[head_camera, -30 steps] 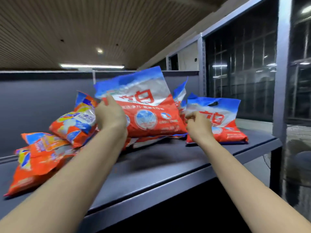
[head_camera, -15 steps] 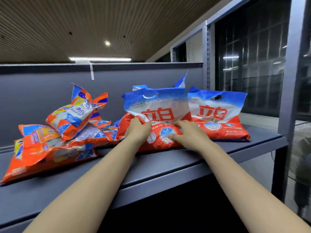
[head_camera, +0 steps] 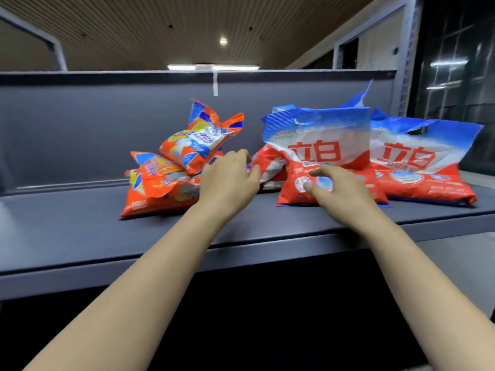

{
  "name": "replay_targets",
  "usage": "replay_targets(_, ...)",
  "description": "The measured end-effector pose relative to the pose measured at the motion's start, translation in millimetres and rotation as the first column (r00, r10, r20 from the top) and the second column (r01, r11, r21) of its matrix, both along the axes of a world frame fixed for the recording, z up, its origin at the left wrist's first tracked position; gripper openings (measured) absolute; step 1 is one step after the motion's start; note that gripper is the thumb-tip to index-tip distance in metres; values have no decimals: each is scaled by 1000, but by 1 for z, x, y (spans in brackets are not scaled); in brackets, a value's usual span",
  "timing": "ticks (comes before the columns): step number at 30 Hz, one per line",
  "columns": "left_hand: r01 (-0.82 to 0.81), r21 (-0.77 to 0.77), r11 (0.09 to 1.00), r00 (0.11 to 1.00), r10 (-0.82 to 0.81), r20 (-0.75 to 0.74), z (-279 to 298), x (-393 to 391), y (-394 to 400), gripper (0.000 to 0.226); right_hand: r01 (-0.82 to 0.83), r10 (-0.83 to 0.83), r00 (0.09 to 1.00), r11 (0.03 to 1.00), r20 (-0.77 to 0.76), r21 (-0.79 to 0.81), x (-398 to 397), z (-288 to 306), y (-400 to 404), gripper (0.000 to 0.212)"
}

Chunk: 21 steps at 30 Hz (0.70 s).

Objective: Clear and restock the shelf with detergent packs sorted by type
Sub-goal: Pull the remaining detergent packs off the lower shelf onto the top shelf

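Our left hand (head_camera: 227, 178) loosely spread by orange packs (head_camera: 171, 180), right hand (head_camera: 340, 188) spread over red pack (head_camera: 321, 156), on shelf (head_camera: 80, 231)

Light: dim room, long white ceiling strip lamp (head_camera: 213, 67) and a small round spot above it | Glare: sheen on glossy red-and-blue detergent bags (head_camera: 318, 145) below the lamp | Shadow: black under the grey metal shelf (head_camera: 80, 236) | Quality: soft motion blur; wide-angle bending at edges

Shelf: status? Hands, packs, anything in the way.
Left hand reaching between the piles, fingers loose, holding nothing. Right hand open in front of the middle red pack. Red packs upright on the right, orange pile jumbled on the left. Shelf front unobstructed.
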State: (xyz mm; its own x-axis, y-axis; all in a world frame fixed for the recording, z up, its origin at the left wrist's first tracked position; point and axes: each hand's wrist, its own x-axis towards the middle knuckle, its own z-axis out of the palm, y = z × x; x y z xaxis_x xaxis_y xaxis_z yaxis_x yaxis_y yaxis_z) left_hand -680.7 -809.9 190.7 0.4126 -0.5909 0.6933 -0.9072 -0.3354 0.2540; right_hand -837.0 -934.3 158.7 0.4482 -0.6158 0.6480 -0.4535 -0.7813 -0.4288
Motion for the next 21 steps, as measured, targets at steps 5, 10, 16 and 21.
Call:
replay_targets(5,-85,3,996,996,85,5,-7,33,79,28,-128,128,991,992,34,12,35,-3,66,27)
replay_targets(10,-165,68,984,986,167,-28,-21,67,165,29,-221,221,975,975,-5,25,69,-12,140,31)
replay_targets(16,-234,123,964,970,240,-36,-50,112,283,33,-279,284,957,957,-54,83,113,-30,244,29)
replay_targets(21,-276,148,950,959,282,-21,-85,148,385,30,-359,368,929,924,-49,133,160,-57,339,27)
